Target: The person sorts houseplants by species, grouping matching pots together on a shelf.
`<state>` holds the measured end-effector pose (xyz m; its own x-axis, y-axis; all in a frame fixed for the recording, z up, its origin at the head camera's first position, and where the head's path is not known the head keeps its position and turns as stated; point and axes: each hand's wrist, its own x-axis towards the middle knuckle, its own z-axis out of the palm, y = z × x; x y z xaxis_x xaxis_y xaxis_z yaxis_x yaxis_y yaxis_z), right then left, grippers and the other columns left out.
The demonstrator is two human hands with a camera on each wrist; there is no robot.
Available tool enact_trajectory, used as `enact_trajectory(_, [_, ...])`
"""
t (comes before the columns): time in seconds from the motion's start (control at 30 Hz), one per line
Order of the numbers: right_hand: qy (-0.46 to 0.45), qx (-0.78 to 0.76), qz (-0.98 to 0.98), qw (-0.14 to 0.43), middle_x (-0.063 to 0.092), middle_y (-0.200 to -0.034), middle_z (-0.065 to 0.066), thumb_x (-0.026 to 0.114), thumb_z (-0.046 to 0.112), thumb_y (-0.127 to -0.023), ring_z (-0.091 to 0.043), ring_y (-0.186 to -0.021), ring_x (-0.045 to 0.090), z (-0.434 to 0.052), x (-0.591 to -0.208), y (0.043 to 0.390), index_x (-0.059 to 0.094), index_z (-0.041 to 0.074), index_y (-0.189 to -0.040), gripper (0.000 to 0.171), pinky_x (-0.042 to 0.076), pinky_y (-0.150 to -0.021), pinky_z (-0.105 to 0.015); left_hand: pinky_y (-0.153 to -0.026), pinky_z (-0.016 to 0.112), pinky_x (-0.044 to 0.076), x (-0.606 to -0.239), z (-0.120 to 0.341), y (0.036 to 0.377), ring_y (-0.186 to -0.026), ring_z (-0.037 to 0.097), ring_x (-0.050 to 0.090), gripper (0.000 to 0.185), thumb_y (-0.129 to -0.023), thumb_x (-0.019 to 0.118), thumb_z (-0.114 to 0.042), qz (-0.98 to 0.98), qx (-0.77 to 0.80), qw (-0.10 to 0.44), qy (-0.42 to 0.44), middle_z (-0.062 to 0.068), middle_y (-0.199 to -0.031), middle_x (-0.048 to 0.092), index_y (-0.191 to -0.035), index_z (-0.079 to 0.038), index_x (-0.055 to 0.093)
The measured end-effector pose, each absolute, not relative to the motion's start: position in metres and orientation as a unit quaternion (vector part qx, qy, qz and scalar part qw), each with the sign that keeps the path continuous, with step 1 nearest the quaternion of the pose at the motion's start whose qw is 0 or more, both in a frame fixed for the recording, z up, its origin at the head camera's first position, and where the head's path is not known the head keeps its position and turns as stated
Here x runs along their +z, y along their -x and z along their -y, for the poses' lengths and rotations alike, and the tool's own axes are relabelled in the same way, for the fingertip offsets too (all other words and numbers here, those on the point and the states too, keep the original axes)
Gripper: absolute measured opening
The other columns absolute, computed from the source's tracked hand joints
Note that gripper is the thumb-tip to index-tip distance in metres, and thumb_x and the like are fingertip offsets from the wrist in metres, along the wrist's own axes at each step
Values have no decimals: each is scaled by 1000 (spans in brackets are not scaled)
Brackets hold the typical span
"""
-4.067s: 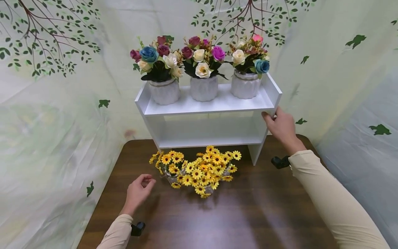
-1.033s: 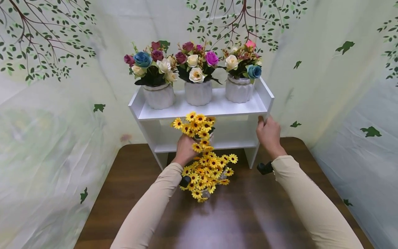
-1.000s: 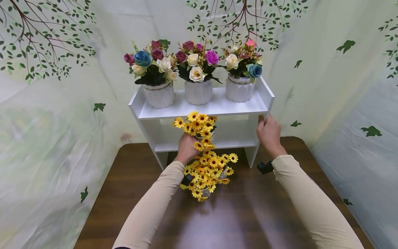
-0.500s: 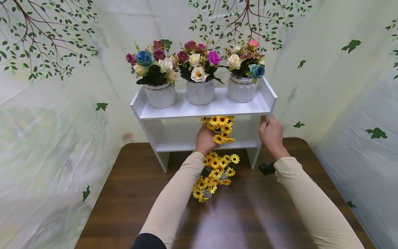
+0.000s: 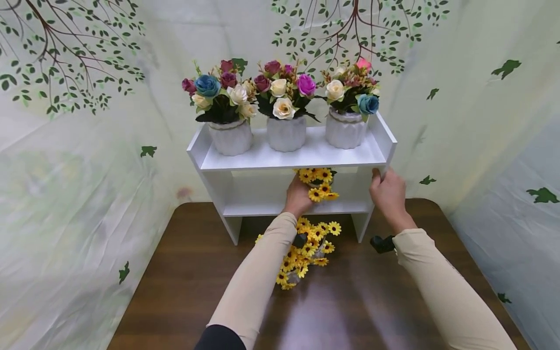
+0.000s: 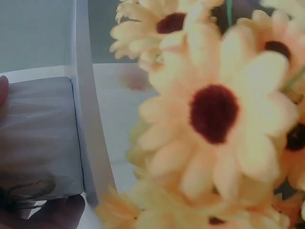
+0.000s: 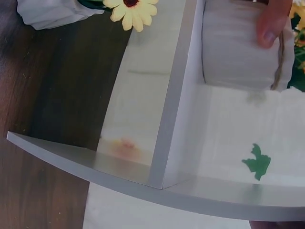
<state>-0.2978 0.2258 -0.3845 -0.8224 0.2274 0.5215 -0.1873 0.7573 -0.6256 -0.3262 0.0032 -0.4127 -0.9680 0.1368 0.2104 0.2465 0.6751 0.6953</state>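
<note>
L hand (image 5: 299,196) holds flower pot (image 7: 239,50) w/ fingers inside shelf (image 5: 302,157); R hand (image 5: 390,195) grips shelf's side, 3 o'clock.

No text, label, brand, number or sign can be read on the whitish flowerpots (image 7: 240,52), white two-tier shelf (image 5: 262,159), brown table (image 5: 188,291) or leaf-patterned backdrop (image 5: 87,194).

White shelf (image 5: 312,158), rose pots (image 5: 286,133) atop.
</note>
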Motion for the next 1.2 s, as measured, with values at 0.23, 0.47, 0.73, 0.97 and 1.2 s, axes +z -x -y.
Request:
enact_trajectory(0.23, [3,346,890,296,61,-69,-26,49,15,-100,-37,-59,53,-222,-384,299,60,-7,-84,30,34,-52,-35,-121,40,32,-415,-5,333,-143,33,41,95,-79,81,-19,892,-444,27,78,17,-156,38,-154,-3,25])
enact_trajectory(0.47, [3,347,892,290,60,-67,-25,47,16,-101,-34,-58,51,-225,-383,299,60,-6,-86,30,33,-51,-34,-120,38,32,-411,-15,342,-143,28,42,90,-81,80,-15,880,-468,1,81,10,-156,42,-154,-11,27])
enact_trajectory(0.73, [7,344,890,299,58,-65,-25,48,16,-101,-34,-57,50,-227,-386,296,59,-7,-82,32,32,-51,-34,-121,37,32,-412,-24,345,-147,26,37,87,-88,74,-20,892,-442,-19,96,9,-161,35,-157,-12,23])
enact_trajectory(0.97, [-3,342,888,307,60,-66,-26,49,15,-101,-35,-58,52,-229,-387,294,61,-8,-82,31,32,-50,-33,-120,37,33,-414,-32,342,-146,27,40,93,-85,77,-21,888,-449,-19,97,10,-160,37,-158,-12,19])
enact_trajectory(1.2, [2,346,889,299,62,-69,-27,50,14,-101,-37,-62,58,-227,-386,296,63,-10,-91,30,35,-50,-33,-119,39,35,-414,-44,342,-142,30,44,93,-82,77,-14,874,-474,-11,110,13,-156,41,-156,-9,22])
